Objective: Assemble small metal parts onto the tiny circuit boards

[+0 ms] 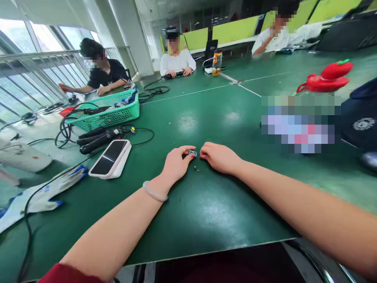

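My left hand [176, 163], with a pale bangle [153, 192] at its wrist, pinches a small grey-blue block-like part [192, 153] between thumb and fingers, just above the table. The part's exact kind is too small to tell. Just to its right, my right hand [219, 157] has its fingers curled together, close to the part but with a slight gap. Anything within those fingers is hidden. A few tiny metallic bits [196, 169] lie on the green table [212, 212] below the hands.
On the left are a phone [109, 157], black hand tools [100, 138], a green basket [108, 114] with cables, and a work glove [44, 192]. A red-lidded jar [324, 84] and dark bag [357, 114] stand right. Several people sit beyond, near a bottle [217, 63].
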